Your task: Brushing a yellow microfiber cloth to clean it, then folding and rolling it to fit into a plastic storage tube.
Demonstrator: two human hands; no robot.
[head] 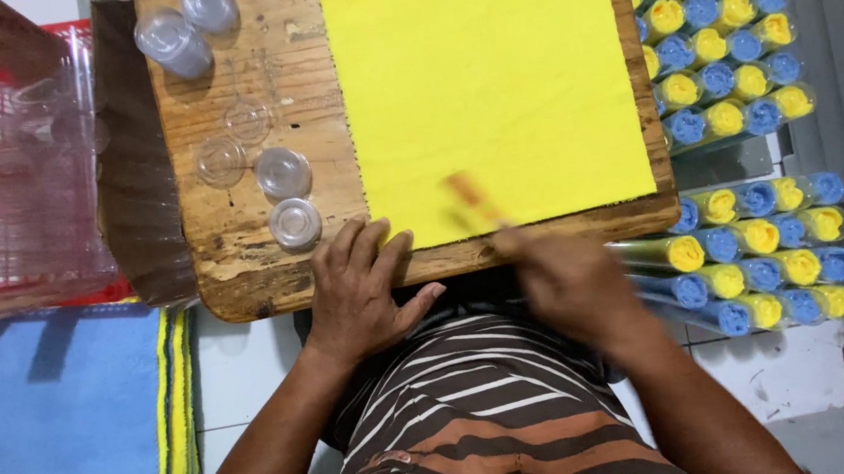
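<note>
Here, a yellow cloth [486,89] lies flat and unrolled on the wooden board [245,249]; finished rolled cloths in clear tubes [728,87] are stacked at right. The left hand [361,286] rests open on the board's near edge, left of the cloth. The blurred right hand [568,276] grips a thin orange stick [469,196] over its near edge.

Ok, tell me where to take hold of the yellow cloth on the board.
Probably the near left corner of the yellow cloth, coming from the near edge. It lies flat, and that corner sits beside the left hand, clear of the plastic caps.
</note>
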